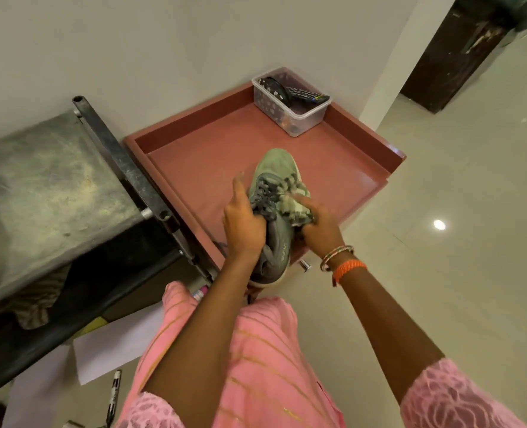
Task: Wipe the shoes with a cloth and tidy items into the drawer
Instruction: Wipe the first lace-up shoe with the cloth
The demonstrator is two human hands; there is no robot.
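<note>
I am gripping the grey-green laced sneaker (274,196) in my left hand (243,225), toe pointing away over the open reddish-brown drawer (194,156), while my right hand (317,225) is pressing the bunched pale cloth (296,200) against its right side.

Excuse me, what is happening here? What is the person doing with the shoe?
A person is cleaning a grey-green sneaker over an open reddish-brown drawer. The left hand grips the sneaker at its laces, while the right hand presses a crumpled cloth against its side. At the drawer's back corner stands a clear plastic container holding a remote control. A black marker lies on the floor.
</note>
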